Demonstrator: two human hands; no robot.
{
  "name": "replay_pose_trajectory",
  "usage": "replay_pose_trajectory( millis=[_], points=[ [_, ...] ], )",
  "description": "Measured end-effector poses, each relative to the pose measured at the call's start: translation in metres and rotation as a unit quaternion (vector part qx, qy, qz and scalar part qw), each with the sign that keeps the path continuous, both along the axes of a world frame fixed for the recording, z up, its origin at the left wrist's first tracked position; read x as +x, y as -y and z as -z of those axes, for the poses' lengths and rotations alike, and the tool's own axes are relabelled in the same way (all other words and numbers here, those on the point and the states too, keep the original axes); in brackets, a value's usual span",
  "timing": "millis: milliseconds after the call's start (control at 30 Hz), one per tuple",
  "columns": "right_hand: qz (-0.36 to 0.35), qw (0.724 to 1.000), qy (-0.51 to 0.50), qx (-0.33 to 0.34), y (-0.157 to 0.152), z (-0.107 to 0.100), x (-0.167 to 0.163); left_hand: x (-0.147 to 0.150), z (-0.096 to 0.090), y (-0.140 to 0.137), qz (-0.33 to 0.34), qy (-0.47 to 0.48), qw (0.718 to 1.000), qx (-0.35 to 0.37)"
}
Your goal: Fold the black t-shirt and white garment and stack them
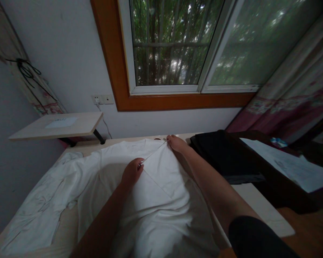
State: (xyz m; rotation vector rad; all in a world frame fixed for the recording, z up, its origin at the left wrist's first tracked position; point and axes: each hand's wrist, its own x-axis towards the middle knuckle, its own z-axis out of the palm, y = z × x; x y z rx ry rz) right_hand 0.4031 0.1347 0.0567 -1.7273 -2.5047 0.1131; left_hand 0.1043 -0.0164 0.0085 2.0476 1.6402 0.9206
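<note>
A white long-sleeved shirt (161, 186) lies spread over the pale table, its front end hanging toward me with soft creases. One sleeve stretches out to the left. My left hand (133, 171) pinches a fold of the fabric near the middle of the shirt. Farther back and to the right, my right hand (175, 143) grips the same folded edge by the table's back. Between the two hands the edge is drawn into a straight diagonal line. Both hands have their fingers closed on the cloth.
A small raised shelf (94, 122) with a paper on it stands at the back left. Folded black cloth (220, 154) lies at the right, beside a dark surface holding a white sheet (290, 163). A window (177, 46) and wall socket (102, 99) are behind.
</note>
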Motion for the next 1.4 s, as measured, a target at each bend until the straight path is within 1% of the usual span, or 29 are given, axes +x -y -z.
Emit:
replay_pose_trajectory(
  millis=[100,267,367,567,667,767,900,1000,1133,1233,1400],
  points=[
    [-0.019,1.0,-0.014,0.003,0.001,-0.001,-0.002,0.0,0.0,-0.001,0.0,0.003,1.0,-0.001],
    [-0.067,0.998,0.006,-0.022,0.0,-0.004,-0.008,-0.001,0.002,0.0,0.001,0.004,1.0,0.0],
    [-0.046,0.998,0.029,-0.026,0.0,-0.006,-0.012,-0.002,0.002,-0.001,0.001,0.007,1.0,-0.003],
    [0.008,0.998,0.067,-0.001,0.003,-0.011,-0.018,-0.001,0.001,-0.001,0.003,0.005,1.0,0.0],
    [0.018,0.997,0.074,0.012,0.006,-0.013,-0.018,0.001,-0.001,0.001,0.031,-0.017,0.999,0.024],
    [0.024,0.997,0.073,0.02,0.011,-0.014,-0.017,0.001,-0.002,0.001,0.064,-0.06,0.994,0.059],
    [0.047,0.996,0.059,0.037,0.024,-0.012,-0.018,0.001,0.001,0.0,0.076,-0.1,0.989,0.084],
    [0.063,0.997,0.023,0.048,0.037,-0.008,-0.018,-0.001,0.005,-0.001,0.079,-0.104,0.988,0.086],
    [0.067,0.992,-0.093,0.05,0.064,-0.003,-0.007,-0.001,0.007,-0.002,0.08,-0.097,0.987,0.096],
    [0.057,0.988,-0.134,0.043,0.094,-0.002,0.008,0.0,0.007,-0.003,0.07,-0.101,0.987,0.103],
    [0.011,0.99,-0.139,0.008,0.154,-0.003,0.031,0.001,0.006,-0.003,0.067,-0.105,0.987,0.106]
  ],
)
